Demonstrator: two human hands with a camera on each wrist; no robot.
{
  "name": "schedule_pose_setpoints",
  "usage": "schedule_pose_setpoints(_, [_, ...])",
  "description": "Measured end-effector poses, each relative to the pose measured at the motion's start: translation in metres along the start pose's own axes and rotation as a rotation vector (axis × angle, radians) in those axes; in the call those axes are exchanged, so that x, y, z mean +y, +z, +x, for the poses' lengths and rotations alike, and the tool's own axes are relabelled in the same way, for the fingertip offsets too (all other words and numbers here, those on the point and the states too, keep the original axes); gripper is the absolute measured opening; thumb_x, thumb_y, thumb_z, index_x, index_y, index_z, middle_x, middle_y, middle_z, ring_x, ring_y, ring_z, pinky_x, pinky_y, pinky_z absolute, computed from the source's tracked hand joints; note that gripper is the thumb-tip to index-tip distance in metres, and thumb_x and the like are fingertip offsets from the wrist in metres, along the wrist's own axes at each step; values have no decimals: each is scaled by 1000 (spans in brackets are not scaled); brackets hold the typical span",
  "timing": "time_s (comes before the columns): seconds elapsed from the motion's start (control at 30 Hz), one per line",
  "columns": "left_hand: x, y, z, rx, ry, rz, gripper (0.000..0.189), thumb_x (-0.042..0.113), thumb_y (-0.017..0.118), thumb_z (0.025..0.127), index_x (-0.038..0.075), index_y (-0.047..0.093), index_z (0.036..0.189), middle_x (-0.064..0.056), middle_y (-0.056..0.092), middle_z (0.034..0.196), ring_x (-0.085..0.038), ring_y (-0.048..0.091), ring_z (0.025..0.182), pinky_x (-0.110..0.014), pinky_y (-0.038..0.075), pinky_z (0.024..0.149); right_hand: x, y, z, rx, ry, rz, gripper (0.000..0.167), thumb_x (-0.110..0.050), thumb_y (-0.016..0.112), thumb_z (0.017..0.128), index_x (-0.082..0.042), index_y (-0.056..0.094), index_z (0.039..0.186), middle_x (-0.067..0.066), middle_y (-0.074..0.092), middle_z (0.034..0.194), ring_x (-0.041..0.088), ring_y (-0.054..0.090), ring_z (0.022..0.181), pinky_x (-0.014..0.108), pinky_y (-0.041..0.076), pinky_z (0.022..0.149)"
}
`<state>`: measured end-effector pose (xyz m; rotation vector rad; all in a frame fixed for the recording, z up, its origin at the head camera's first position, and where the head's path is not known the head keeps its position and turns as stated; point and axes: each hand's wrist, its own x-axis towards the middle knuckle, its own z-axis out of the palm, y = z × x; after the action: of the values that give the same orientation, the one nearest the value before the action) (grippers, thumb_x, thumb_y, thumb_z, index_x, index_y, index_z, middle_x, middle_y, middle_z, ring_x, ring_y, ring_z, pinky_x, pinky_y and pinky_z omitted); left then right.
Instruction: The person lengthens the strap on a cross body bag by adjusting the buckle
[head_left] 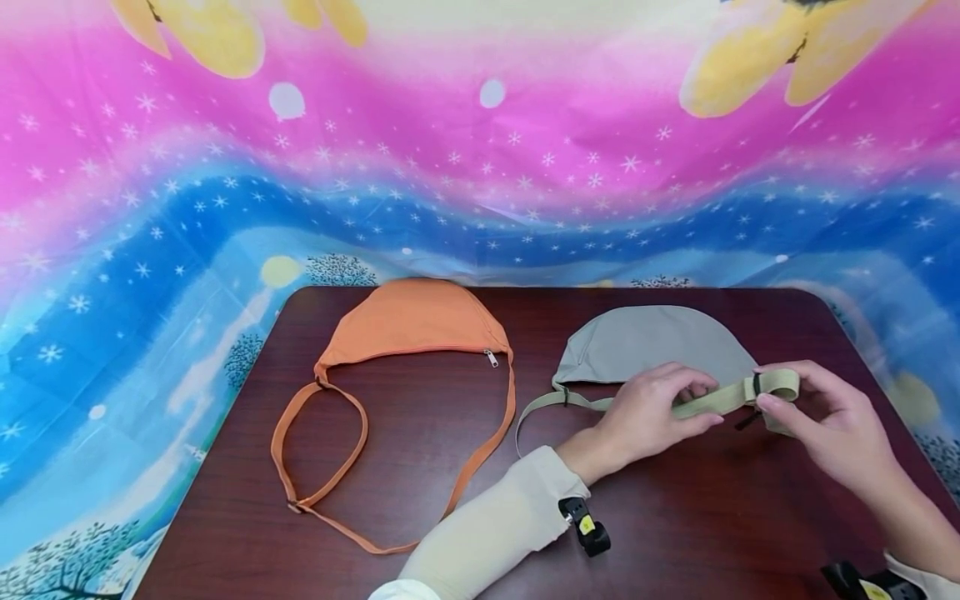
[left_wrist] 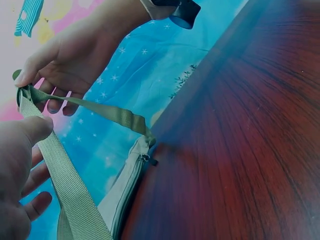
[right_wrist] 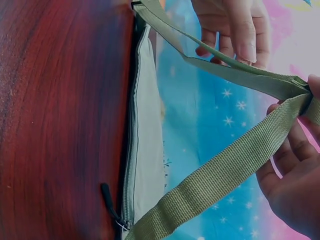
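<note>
A grey-green waist bag [head_left: 660, 342] lies at the right of the table, its olive webbing strap [head_left: 712, 402] lifted in front of it. My right hand [head_left: 843, 429] pinches the strap at its dark slider buckle [head_left: 757, 384], where a short loop of webbing sticks out. Left of that, my left hand [head_left: 645, 414] holds the strap between thumb and fingers. In the left wrist view, the left thumb [left_wrist: 37, 129] lies along the webbing. The right wrist view shows two runs of strap meeting at the buckle, and the bag's zipper with a black pull [right_wrist: 107, 200].
An orange waist bag [head_left: 420, 325] lies left of the grey-green one. Its strap [head_left: 281, 450] is spread in loops toward the front, partly behind my left sleeve [head_left: 495, 525]. A patterned cloth [head_left: 465, 167] hangs behind the dark wooden table [head_left: 225, 533].
</note>
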<state>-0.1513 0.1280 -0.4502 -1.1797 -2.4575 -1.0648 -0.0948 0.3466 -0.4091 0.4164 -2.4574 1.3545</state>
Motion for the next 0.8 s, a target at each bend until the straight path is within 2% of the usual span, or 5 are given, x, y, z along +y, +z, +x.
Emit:
schedule_pose_setpoints(0.23, [5,5,1,14,-4,8,36,39,76,92,22,69,123,15,64,105,9,54,94,-3,37,84,-1,1,0,-2,-2,0,34,23,63,87,7,63,117,-7,66,92,6,64,65,16,52,59])
schedule_pose_setpoints(0.37, [6,5,1,38,4,6,30,34,75,93,21,70,120,14,64,104,7,53,91,-3,38,81,0,1,0,-2,-2,-6,34,22,64,87,6,63,117,-7,66,92,7,63,64,17,52,58])
schedule_pose_setpoints(0.5, [6,4,0,69,30,49,29,29,74,92,21,73,119,13,65,107,5,53,92,-4,38,82,3,3,-1,-26,23,-5,36,20,65,87,3,62,119,-6,64,94,7,62,68,19,51,57])
schedule_pose_setpoints(0.63, [6,3,-1,74,36,80,31,29,74,91,22,73,122,12,65,108,4,52,96,-5,38,85,6,6,-2,-38,41,-2,38,18,67,87,1,62,121,-7,64,95,6,62,72,19,50,58])
schedule_pose_setpoints(0.8, [5,3,-4,88,27,18,37,25,70,95,22,68,132,8,63,113,2,51,95,-5,39,80,6,5,-1,7,42,-19,35,17,68,87,1,64,118,-10,66,88,6,60,66,19,47,56])
